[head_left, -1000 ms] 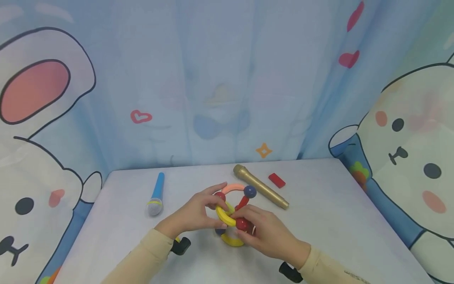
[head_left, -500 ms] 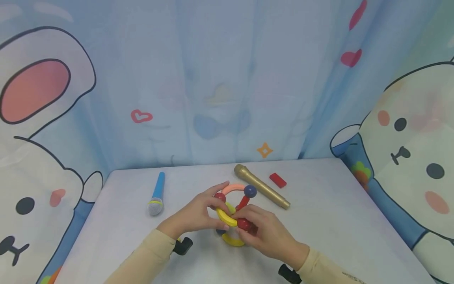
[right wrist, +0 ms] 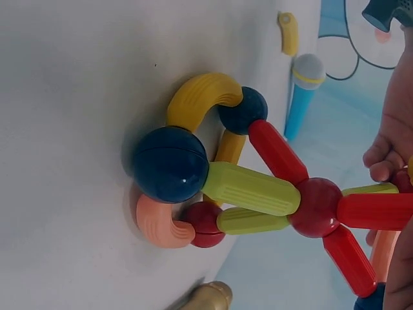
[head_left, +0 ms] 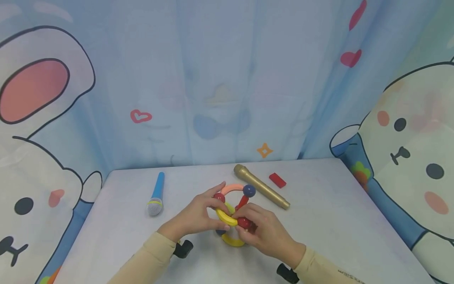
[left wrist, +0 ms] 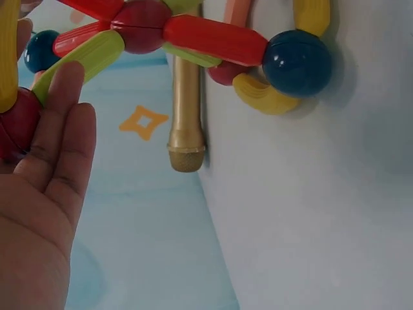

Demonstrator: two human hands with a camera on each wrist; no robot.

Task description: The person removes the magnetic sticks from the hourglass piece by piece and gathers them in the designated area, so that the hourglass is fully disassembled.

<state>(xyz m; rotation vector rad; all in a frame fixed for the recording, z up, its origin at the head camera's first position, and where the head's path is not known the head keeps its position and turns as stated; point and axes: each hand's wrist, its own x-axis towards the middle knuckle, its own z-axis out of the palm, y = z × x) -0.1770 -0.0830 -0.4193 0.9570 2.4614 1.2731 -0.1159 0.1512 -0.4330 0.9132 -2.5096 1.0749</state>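
Observation:
A magnetic ball-and-stick model (right wrist: pixel 258 194) stands on the table in front of me. Its lower ring has blue and red balls joined by curved rods, and green and red sticks rise to a central red ball (right wrist: pixel 315 206). The upper ring includes a salmon curved rod (head_left: pixel 234 187) and a blue ball (head_left: pixel 249 191). My left hand (head_left: pixel 196 215) holds the ring's left side, around a red ball and a yellow curved rod (head_left: pixel 226 217). With thumb and fingers my right hand (head_left: pixel 266 230) pinches the ring at another red ball (head_left: pixel 243 223); its grip partly hides that joint.
Behind the model lies a gold microphone (head_left: pixel 262 187), with a red block (head_left: pixel 277 180) to its right. A blue toy microphone (head_left: pixel 157 195) lies at left. A small yellow piece (right wrist: pixel 288 33) shows near it in the right wrist view. A curtain (head_left: pixel 220 79) hangs behind the table.
Both hands keep their places on the model. The right hand and forearm have shifted very slightly; the model stays standing where it was.

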